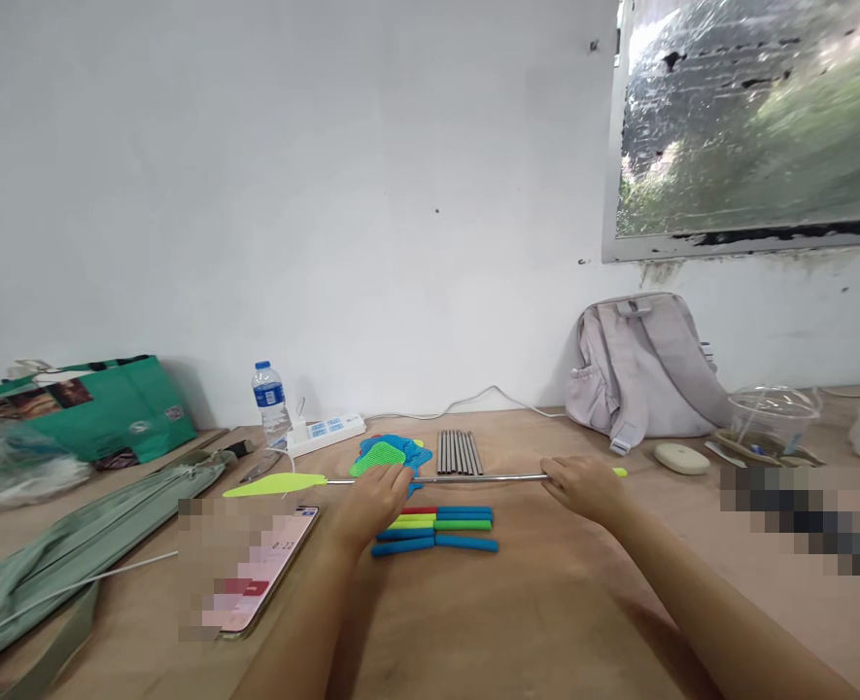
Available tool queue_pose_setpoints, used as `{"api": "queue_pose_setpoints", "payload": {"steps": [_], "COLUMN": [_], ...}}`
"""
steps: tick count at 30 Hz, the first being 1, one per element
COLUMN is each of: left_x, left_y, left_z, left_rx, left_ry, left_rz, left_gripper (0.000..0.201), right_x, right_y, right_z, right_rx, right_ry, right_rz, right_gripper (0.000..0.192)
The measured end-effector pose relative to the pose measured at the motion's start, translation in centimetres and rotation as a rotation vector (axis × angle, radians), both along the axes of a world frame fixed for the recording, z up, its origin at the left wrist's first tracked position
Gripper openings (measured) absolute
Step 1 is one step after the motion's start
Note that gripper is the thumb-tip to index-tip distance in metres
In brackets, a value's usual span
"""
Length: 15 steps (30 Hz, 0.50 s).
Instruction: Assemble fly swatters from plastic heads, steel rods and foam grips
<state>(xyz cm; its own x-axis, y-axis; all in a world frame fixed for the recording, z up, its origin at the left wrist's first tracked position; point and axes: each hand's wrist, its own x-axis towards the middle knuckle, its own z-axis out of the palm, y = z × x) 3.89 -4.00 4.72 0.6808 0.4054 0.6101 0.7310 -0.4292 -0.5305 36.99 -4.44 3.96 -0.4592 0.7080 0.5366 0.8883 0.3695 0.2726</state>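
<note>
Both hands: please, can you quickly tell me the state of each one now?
Left hand: closed, holding the metal rod nearer its flat yellow end.
Right hand: closed, holding the same metal rod near its other end.

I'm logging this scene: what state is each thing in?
Left hand, gripping rod
Right hand, gripping rod
Rod, held roughly level
Phone, lying flat, screen lit
Bottle, upright, capped
Power strip, plug inserted
Backpack, upright
Colored tubes, lying in rows
Gray tubes, side by side

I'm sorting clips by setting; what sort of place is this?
Probably a makeshift indoor workroom: a stained window in a plain wall, with a power strip and a backpack on the brown work surface.
</note>
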Motion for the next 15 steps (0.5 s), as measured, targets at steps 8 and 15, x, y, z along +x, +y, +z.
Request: {"api": "queue_pose_setpoints", "payload": {"steps": [8,15], "left_x": [-0.52,-0.67], "left_y": [0.06,-0.24], "left_z": [-0.31,-0.53], "left_rx": [-0.04,-0.083], "left_ry": [0.031,0.009], "left_rz": [-0.012,0.007], "left_gripper": [0.022,0.023], "right_x": [0.54,0.54], "right_y": [0.57,0.45], "right_z": [-0.46,-0.28], "right_rx": [-0.098,-0.132], "right_ry": [-0.04,-0.043], "right_rz": [0.027,0.044], "right_gripper": [0.019,0.019]}}
